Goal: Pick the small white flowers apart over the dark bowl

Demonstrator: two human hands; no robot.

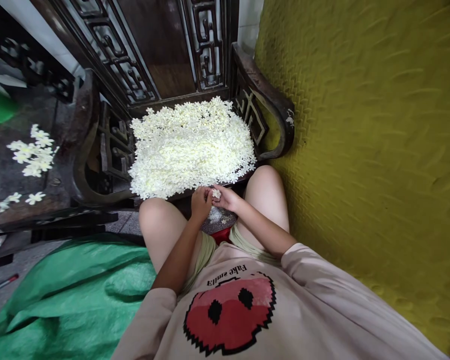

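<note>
Nearest the camera, a pale shirt (307, 305) is being worn above the lap, its front being filled by a red pixelated print (228, 312). Along the whole right side, a yellow textured sheet (367, 150) is being displayed, and ahead of the knees a dark carved chair (168, 60) is being used as a support. Floor at the lower left is being hidden by a green sheet (97, 285). Between both armrests, the chair's seat is being covered by a heap of white flowers (195, 145), its longer axis apparently being laid from armrest to armrest and its near side being carried up to the front edge. On the side table (3, 172), a flower cluster (35, 154) and, closer to the near edge, some loose flowers (35, 198) are being held up. Just right of the middle of the seat's front edge, the left hand (201, 204) and right hand (228, 198) are being kept together. Between them a small bloom (216, 193) is being pinched by the right fingers, the nearer ones; it is being positioned just right of the left fingertips, whose grip cannot be told. On the shirt, upside-down lettering (226, 275) is being read as "Fake smila", the last letter being uncertain.
</note>
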